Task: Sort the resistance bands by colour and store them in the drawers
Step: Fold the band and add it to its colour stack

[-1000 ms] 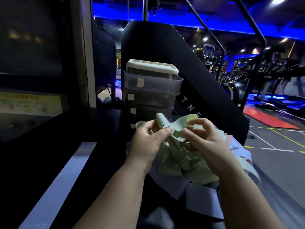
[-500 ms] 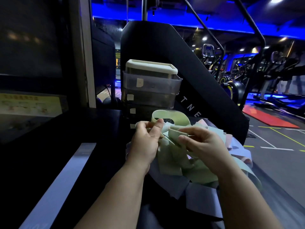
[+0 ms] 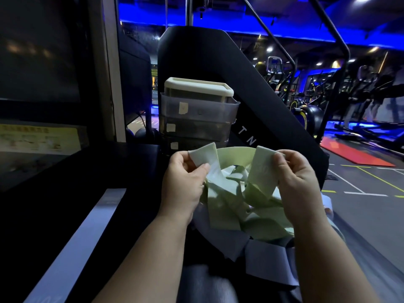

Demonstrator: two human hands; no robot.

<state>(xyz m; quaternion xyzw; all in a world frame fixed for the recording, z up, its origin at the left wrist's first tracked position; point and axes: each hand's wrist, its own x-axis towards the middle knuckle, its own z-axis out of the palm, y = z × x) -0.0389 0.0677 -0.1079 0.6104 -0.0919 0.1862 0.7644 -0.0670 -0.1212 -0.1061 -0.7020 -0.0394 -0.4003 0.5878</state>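
Since half a second ago the two hands have drawn apart and risen a little, so the loop that was bunched between them now stands open. The left hand [image 3: 183,182] pinches one folded end of the green band [image 3: 263,169] between thumb and fingers, and the right hand [image 3: 301,182] pinches the other end the same way. Each grip is narrow and closed on the band itself, and the far side of the loop arcs between them. Holding it spread like this probably serves to free the band from the tangle and show its colour plainly before it is put away. Just beneath hangs the heap of green bands [image 3: 227,206], some of them trailing from the lifted one. I cannot tell whether they are caught on it or only draped against it. Under and nearer than the heap lie the grey bands [image 3: 265,262], so the colours look partly separated already. The drawers [image 3: 196,119] stand straight ahead on the dark bench [image 3: 140,158], just beyond the hands, within easy reach for dropping a band in. Small paper labels [image 3: 183,108] sit on the drawer fronts, perhaps marking which colour goes where, though they are too small to read. All the drawers appear to be pushed in, so one would need pulling out first.
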